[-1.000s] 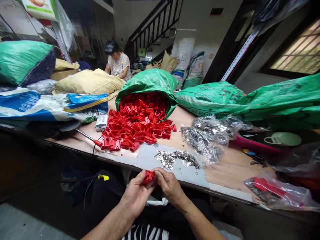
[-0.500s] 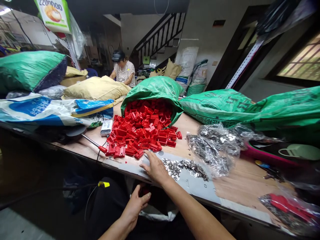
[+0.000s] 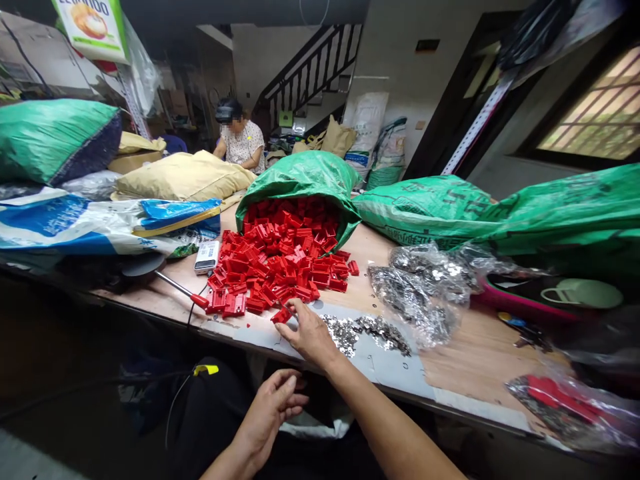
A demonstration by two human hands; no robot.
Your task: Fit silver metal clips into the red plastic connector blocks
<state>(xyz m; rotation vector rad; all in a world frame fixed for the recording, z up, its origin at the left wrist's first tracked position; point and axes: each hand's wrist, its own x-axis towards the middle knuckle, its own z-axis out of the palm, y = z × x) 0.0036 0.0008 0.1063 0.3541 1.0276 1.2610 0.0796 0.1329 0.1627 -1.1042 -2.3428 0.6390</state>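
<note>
My right hand (image 3: 311,333) is at the table's front edge, its thumb and fingers around one small red plastic part (image 3: 281,316) at the near edge of a heap of red plastic parts (image 3: 280,260). The heap spills from the mouth of a green woven sack (image 3: 305,170). Just right of that hand, small shiny metal pieces (image 3: 343,335) lie on a grey sheet (image 3: 385,373). Below the table edge, over my lap, my left hand (image 3: 270,410) is open with loosely bent fingers, and nothing shows in it.
A red-handled tool (image 3: 183,288) and a small white device (image 3: 207,257) sit left of the heap. Clear bags of metal pieces (image 3: 420,287) lie to the right, near a pink tray (image 3: 510,303). Full sacks line the back. Across the table sits a person (image 3: 240,140).
My right hand has closed around a red plastic part and drawn it slightly from the heap. My left hand has turned, its fingers now nearer together. The view has shifted a little.
</note>
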